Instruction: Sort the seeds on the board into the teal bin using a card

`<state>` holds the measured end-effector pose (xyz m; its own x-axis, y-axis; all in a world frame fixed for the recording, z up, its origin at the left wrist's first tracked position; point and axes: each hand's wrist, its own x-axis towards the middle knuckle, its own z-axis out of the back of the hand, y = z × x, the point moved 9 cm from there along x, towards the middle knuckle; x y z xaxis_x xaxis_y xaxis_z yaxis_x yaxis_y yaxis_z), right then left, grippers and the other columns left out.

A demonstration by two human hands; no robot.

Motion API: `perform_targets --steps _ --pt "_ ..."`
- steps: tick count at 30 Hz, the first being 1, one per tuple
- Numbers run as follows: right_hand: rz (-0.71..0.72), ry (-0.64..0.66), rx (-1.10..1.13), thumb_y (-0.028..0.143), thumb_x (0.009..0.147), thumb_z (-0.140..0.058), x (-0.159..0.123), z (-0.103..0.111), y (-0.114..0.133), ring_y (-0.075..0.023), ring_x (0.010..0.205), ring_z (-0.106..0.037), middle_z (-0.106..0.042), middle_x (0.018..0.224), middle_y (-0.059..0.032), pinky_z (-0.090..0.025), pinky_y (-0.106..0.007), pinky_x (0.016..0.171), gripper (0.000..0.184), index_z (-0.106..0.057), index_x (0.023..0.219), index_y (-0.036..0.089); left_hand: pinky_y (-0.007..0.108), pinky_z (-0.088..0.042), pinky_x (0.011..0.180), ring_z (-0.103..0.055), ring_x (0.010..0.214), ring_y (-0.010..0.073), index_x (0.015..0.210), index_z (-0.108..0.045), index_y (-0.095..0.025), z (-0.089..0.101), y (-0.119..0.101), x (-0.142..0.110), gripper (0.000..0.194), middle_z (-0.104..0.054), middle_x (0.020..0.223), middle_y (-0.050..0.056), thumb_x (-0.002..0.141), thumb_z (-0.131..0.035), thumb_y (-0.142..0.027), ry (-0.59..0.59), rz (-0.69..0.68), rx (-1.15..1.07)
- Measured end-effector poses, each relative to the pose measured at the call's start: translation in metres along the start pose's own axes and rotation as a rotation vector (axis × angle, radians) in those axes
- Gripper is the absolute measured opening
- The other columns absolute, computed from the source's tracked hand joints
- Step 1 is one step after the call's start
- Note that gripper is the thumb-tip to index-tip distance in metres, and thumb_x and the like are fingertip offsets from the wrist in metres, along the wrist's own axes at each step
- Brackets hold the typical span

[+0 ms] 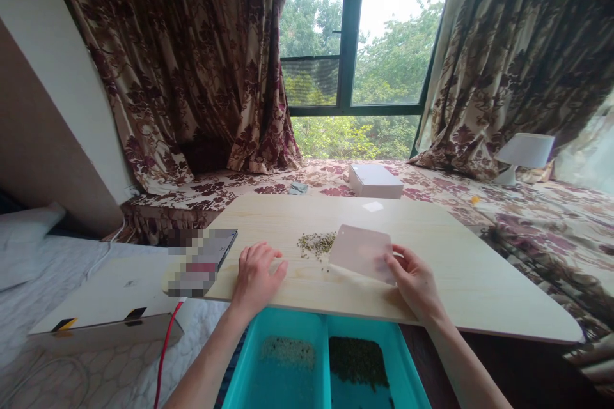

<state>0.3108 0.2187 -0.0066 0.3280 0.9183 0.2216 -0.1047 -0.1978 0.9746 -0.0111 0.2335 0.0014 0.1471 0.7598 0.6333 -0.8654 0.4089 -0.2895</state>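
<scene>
Pinched at its right edge, a pinkish translucent plastic sheet (361, 254) is in my right hand (411, 278), tilted over the table. Its left edge is beside a small scattered pile of greenish-brown grains (316, 243), too small to name surely. My left hand (258, 275) rests on the pale wooden tabletop (460, 268) left of the pile, fingers slightly curled and apart, holding nothing. Below the table's near edge is a turquoise two-compartment bin (327, 358). Pale grains (290, 353) lie in its left compartment, dark green-brown grains (359, 361) in its right one.
A phone or tablet (225, 252), partly blurred out, lies at the table's left end with a red cable (167, 348). A white box (377, 180) and a lamp (525, 152) stand on the window ledge. A cardboard box (110, 294) lies on the bed.
</scene>
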Motion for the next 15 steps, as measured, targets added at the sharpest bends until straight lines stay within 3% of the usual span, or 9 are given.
perform_targets --steps 6,15 --pt "0.008 -0.045 -0.002 0.056 0.064 -0.068 0.0006 0.0051 -0.0016 -0.0232 0.066 -0.071 -0.075 0.071 -0.0072 -0.057 -0.032 0.059 0.05 -0.059 0.096 0.018 0.047 -0.034 0.1 -0.053 0.108 0.0266 0.084 -0.063 -0.022 0.0002 -0.0003 0.0 0.013 -0.068 0.091 0.004 0.082 -0.054 -0.032 -0.013 -0.007 -0.003" --pt "0.039 0.018 0.024 0.057 0.064 -0.069 0.001 -0.0009 -0.0016 -0.0215 0.063 -0.07 -0.074 0.071 -0.0071 -0.056 -0.031 0.058 0.051 -0.059 0.095 0.018 0.046 -0.034 0.1 -0.053 0.108 0.0266 0.084 -0.062 -0.023 -0.0007 0.0005 -0.0004 0.013 -0.067 0.091 0.004 0.082 -0.054 -0.033 -0.012 -0.009 -0.007"
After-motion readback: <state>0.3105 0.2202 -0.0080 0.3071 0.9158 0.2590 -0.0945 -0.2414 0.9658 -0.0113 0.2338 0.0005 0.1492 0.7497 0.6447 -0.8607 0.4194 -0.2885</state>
